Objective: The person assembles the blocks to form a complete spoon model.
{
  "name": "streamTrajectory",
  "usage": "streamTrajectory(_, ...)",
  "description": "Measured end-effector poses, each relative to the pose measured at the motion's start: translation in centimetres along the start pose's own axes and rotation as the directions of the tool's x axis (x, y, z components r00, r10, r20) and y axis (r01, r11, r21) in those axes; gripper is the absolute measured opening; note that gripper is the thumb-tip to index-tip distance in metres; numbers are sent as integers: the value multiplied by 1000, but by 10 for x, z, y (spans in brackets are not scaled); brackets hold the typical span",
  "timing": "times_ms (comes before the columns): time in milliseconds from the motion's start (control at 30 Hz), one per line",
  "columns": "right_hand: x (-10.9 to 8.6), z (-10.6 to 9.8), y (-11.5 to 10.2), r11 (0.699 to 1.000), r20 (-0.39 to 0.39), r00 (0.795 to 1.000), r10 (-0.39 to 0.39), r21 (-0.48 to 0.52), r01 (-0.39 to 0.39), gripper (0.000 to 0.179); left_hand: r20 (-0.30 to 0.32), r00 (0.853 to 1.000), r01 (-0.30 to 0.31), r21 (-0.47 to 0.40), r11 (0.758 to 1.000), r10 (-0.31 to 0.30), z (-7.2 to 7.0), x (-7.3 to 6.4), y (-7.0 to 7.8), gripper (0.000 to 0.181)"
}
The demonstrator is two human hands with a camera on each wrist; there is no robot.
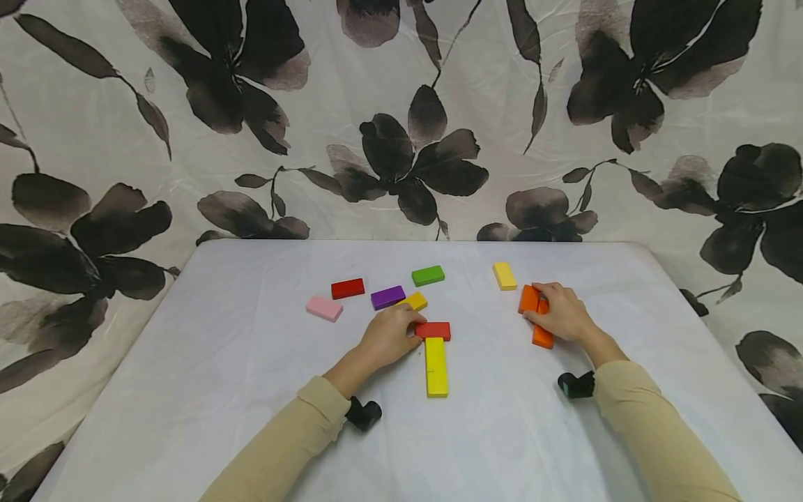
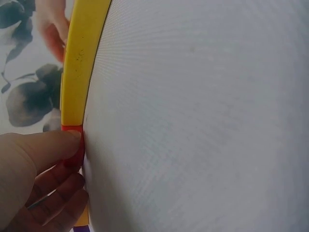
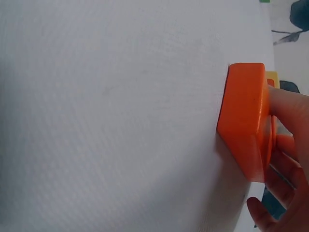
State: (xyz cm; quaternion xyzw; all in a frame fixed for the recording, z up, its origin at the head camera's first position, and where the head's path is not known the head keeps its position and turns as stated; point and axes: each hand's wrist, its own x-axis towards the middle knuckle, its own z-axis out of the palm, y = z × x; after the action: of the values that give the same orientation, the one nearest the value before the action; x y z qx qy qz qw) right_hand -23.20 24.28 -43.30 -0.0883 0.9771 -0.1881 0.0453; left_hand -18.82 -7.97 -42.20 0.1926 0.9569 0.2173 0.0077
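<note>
My left hand [image 1: 390, 336] pinches the left end of a red block [image 1: 436, 331] between thumb and fingers. That block lies crosswise against the far end of a long yellow strip [image 1: 436, 369], forming a T shape. In the left wrist view the thumb lies on the red block [image 2: 75, 157], which touches the yellow strip [image 2: 79, 63]. Over on the right, my right hand [image 1: 561, 314] grips an orange block [image 1: 529, 298], with a second orange block [image 1: 543, 335] right beside it. The right wrist view shows the thumb against an orange block [image 3: 244, 104]; the fingers are partly hidden behind.
Beyond the left hand lie a purple block [image 1: 387, 298], a partly hidden yellow-orange block [image 1: 415, 301], a green block [image 1: 428, 275], a dark red block [image 1: 348, 288] and a pink block [image 1: 324, 308]. A pale yellow block [image 1: 505, 276] lies past the right hand on the white table [image 1: 219, 348].
</note>
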Motion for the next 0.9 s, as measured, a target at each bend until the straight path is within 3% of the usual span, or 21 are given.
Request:
streamTrajectory(500,-4,-3,-12,999,-49,999,-24,40,26,72,12,1000,11,5,1000,-11,1,1,-2,30)
streamTrajectory(900,-18,-2,-33,984,-150,974,-172,29,178,67,5,1000,4,-14,1000,-4,1,1,-1,29)
